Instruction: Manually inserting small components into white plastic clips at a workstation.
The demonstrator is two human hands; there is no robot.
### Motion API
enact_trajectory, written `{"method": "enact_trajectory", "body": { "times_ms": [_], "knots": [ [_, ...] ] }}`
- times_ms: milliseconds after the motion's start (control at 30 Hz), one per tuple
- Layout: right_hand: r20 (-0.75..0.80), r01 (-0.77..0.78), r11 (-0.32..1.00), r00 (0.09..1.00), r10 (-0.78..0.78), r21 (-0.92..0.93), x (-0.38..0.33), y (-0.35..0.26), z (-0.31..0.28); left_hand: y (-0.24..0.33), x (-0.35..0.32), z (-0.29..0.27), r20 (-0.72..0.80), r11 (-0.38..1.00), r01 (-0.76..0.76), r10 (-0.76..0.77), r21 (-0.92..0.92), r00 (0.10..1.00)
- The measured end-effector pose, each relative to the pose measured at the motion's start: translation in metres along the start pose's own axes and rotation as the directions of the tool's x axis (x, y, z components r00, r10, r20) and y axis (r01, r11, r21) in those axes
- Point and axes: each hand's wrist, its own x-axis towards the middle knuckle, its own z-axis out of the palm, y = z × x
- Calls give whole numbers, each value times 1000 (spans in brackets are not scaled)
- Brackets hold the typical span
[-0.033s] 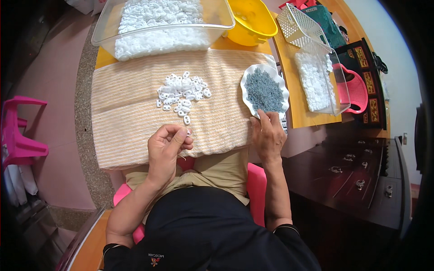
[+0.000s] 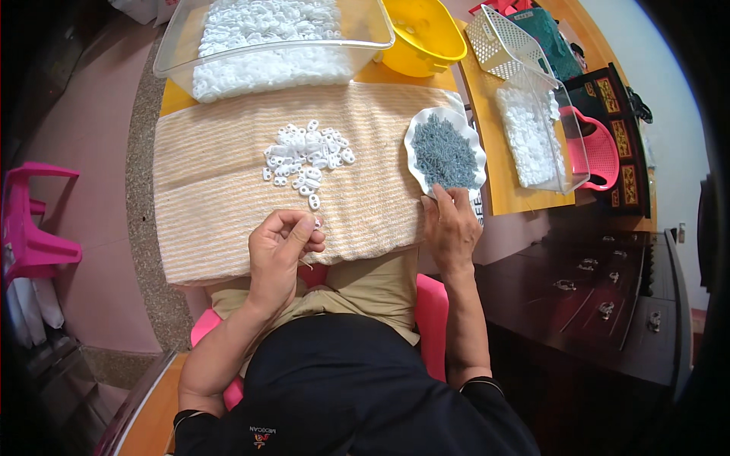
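Observation:
Between the thumb and finger of my left hand (image 2: 277,247) is a small white plastic piece (image 2: 318,225), mostly covered by the fingertips. Just beyond it, on a striped cloth (image 2: 213,175), lies a loose pile of white two-holed oval plastic pieces (image 2: 304,156). My right hand (image 2: 452,228) is at the near rim of a white wavy-edged dish (image 2: 414,163), its fingers bent down and drawn together. Thin grey-blue pins (image 2: 445,148) heap up in that dish. Whether the right fingertips pinch a pin is too small to make out.
A large clear bin (image 2: 274,64) of white pieces stands at the back, beside a yellow basin (image 2: 426,38). On the right are another clear bin (image 2: 566,144) with white pieces, a white perforated basket (image 2: 502,45) and a pink chair (image 2: 597,148). A pink stool (image 2: 42,220) stands left.

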Motion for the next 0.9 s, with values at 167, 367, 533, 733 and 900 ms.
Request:
{"method": "enact_trajectory", "body": {
  "times_ms": [167, 367, 533, 733, 900],
  "knots": [
    [54, -24, 1000, 998, 25, -18, -1, 3, 7, -1, -1, 1, -11, 1000, 24, -24, -19, 1000],
    [28, -5, 1000, 1000, 5, 21, -1, 2, 8, -3, -1, 0, 1, 1000, 15, -15, -13, 1000],
    [-34, 0, 996, 999, 3, 88, -2, 4, 13, -2, -1, 2, 3, 999, 33, -33, -3, 999],
    [-51, -52, 960, 996, 68, 275, 0, 12, 16, -4, -1, 1, 5, 999, 40, -40, 0, 999],
    [-37, -113, 908, 989, 140, 404, 4, 16, 16, -5, -1, 0, 16, 999, 50, -50, -5, 999]
  ]
}}
